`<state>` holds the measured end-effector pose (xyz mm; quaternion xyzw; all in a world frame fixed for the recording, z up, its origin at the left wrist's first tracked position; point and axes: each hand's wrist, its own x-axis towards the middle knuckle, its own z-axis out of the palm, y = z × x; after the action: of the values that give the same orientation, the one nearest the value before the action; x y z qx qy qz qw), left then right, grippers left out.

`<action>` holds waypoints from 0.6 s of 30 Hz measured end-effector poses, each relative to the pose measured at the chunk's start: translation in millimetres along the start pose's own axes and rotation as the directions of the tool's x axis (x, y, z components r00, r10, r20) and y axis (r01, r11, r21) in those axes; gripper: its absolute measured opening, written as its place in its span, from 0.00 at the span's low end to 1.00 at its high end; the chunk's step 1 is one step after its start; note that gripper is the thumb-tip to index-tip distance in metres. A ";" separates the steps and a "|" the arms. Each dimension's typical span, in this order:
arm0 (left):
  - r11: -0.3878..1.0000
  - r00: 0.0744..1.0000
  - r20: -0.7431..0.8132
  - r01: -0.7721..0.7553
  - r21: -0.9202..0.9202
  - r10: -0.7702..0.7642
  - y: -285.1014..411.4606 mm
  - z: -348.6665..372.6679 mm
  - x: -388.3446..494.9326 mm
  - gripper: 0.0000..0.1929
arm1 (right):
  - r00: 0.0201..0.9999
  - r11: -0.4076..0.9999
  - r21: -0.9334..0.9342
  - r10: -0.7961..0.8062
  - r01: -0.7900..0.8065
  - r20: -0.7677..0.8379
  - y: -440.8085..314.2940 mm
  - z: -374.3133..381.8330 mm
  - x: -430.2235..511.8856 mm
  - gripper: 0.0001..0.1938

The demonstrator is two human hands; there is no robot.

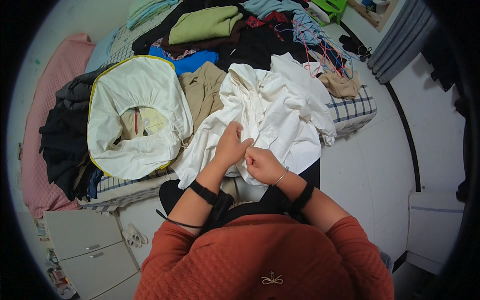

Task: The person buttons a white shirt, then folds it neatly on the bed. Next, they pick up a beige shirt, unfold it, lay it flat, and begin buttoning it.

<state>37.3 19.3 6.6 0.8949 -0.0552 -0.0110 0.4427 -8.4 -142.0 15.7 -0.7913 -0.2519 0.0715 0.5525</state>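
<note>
A white long-sleeved garment (pixel 270 101) lies crumpled across the bed in front of me. My left hand (pixel 231 144) is over its lower middle, fingers partly bent; whether it grips the cloth cannot be told. Close beside it, my right hand (pixel 262 164) is curled at the garment's lower edge, with a thin bangle on the wrist. What its closed fingers hold is hidden. To the left lies a round white fabric storage bag (pixel 138 82) with yellow trim and a gathered opening, and some items show inside. Beige clothing (pixel 204 88) lies between bag and garment.
Tangled hangers (pixel 322 48) lie at the bed's right end. A folded green cloth (pixel 204 24) and dark clothes (pixel 255 45) lie farther back. Black clothing (pixel 62 138) and a pink quilted cover (pixel 48 97) are at left. A cabinet (pixel 90 247) and shoes (pixel 134 236) are lower left.
</note>
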 end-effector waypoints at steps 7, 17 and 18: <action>0.667 0.847 0.336 0.532 -0.522 -0.412 -16.0 -5.1 11.4 0.09 | 0.971 0.999 -0.021 0.037 -0.033 0.236 -9.1 1.5 -6.1 0.05; 0.426 0.861 0.503 0.484 -0.765 -0.075 -27.4 -51.5 -60.4 0.21 | 0.811 0.978 -0.017 0.163 -0.208 -0.562 56.3 -18.4 52.3 0.23; 0.417 0.859 0.508 0.486 -0.768 -0.066 -32.5 -55.9 -67.1 0.21 | 0.799 0.962 -0.054 0.192 -0.269 -0.570 65.9 -19.7 57.2 0.26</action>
<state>-22.7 90.4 12.9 0.5105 0.0211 -0.2957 0.8072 69.8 -148.4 -27.4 -0.8367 0.0151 -0.1137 0.5356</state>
